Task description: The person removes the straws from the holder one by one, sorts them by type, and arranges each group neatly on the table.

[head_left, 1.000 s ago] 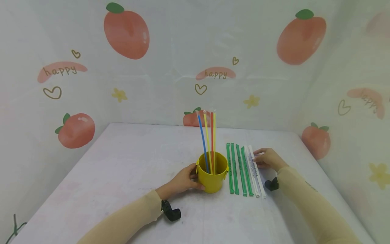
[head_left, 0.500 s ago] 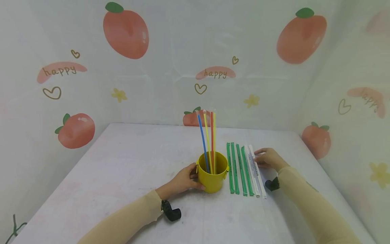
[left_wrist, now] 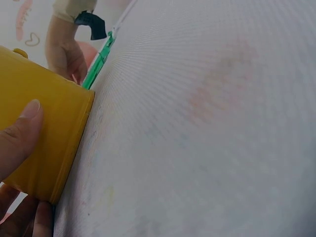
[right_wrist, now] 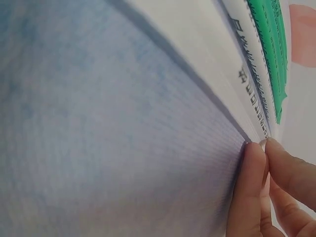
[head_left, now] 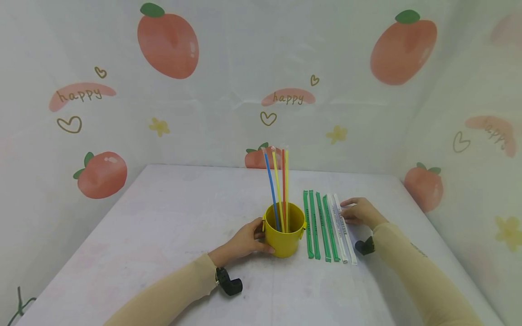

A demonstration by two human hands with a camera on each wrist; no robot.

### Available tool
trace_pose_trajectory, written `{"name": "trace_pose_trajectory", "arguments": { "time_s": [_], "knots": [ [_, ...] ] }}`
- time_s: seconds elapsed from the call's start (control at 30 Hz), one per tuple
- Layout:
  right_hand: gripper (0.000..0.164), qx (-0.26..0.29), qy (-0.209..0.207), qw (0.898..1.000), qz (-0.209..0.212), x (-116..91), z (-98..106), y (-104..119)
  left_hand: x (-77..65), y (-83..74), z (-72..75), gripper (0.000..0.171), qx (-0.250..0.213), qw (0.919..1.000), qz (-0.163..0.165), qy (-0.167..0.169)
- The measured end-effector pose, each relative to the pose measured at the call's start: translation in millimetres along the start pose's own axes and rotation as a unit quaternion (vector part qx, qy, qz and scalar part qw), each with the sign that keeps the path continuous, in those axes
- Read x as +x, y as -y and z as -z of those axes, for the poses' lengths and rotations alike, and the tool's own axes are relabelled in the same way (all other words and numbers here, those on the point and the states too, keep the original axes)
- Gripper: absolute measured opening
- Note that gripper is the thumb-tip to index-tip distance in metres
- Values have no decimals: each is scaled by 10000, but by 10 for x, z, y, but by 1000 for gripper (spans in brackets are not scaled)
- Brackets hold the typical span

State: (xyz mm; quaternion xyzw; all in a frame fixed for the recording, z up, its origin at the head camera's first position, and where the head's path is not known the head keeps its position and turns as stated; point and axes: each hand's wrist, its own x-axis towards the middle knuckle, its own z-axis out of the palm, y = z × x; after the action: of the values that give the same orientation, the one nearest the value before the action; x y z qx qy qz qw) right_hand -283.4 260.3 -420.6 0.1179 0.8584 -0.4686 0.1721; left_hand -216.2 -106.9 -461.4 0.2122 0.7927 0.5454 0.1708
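From near left, the left forearm (head_left: 171, 290) extends to a curled left hand (head_left: 244, 242); farther right, the right hand (head_left: 360, 212) pinches, fingertips (right_wrist: 253, 155) close together.

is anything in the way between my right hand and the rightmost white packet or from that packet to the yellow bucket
Nothing visible stands between your right hand and the rightmost white packet; they touch. Between that packet and the yellow bucket lie the other white packet and four green packets, side by side.
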Motion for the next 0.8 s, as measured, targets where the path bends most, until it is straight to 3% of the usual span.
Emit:
{"name": "trace_pose_trajectory", "arguments": {
  "time_s": [0.37,0.8],
  "knots": [
    [52,87,12,9999,-107,15,4,3,-4,-16,-7,76,-78,9999,100,-7],
    [55,161,88,9997,138,31,63,-16,3,2,-13,74,-42,10000,20,-25]
  ]
}}
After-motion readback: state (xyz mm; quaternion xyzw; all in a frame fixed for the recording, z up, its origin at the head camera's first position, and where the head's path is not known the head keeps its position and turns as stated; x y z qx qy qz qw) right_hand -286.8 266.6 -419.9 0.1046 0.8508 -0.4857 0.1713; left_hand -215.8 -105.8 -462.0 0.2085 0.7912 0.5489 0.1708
